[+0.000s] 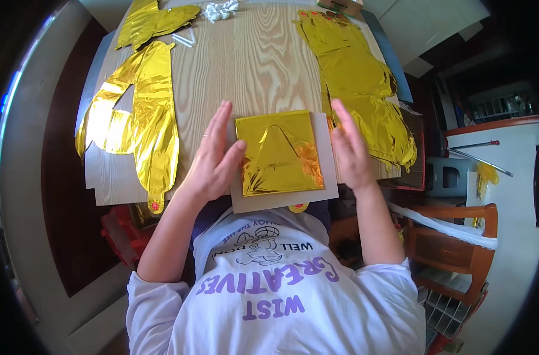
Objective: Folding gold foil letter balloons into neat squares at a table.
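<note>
In front of me a gold foil balloon (273, 148), folded into a flat square, lies on a grey card (328, 154) at the table's near edge. A small tab with a red mark (298, 207) sticks out below the card. My left hand (217, 157) is open on the left side, fingers stretched forward, its thumb tip at the foil's left edge; whether it presses there I cannot tell. On the other side my right hand (350, 149) is also open, upright beside the card's right edge. Neither hand grips anything.
Flat gold foil balloons lie at the left (154, 100) and far left (151, 23). A pile of gold foil balloons (358, 83) covers the table's right side. White straws (184, 38) and white bundles (221, 10) lie at the back. A wooden chair (452, 248) stands at right.
</note>
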`<action>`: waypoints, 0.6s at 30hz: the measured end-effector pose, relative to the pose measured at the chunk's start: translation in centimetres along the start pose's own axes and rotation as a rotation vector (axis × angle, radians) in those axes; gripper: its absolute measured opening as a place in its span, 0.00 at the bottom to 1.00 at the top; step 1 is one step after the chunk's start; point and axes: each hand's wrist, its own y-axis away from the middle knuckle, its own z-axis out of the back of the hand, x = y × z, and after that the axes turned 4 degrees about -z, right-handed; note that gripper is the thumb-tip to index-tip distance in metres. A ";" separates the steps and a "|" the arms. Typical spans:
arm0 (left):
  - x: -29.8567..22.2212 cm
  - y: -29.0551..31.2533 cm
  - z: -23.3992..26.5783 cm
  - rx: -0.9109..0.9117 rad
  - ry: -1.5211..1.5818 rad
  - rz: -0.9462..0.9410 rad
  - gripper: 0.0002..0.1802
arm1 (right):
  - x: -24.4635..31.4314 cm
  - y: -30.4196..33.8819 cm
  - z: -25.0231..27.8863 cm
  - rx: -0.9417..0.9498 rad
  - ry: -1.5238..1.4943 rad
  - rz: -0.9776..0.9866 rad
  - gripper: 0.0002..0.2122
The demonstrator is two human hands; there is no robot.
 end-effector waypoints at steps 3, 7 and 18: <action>0.0 1.3 1.4 -0.078 0.082 0.022 0.37 | 1.2 1.3 3.2 -0.088 0.228 0.038 0.16; -0.8 1.4 2.1 -0.052 -0.062 0.010 0.32 | 3.2 5.2 4.4 -0.071 0.489 -0.251 0.09; -1.9 -5.3 -4.3 0.214 -0.425 -0.435 0.34 | -0.2 10.6 2.5 0.128 -0.293 -0.780 0.11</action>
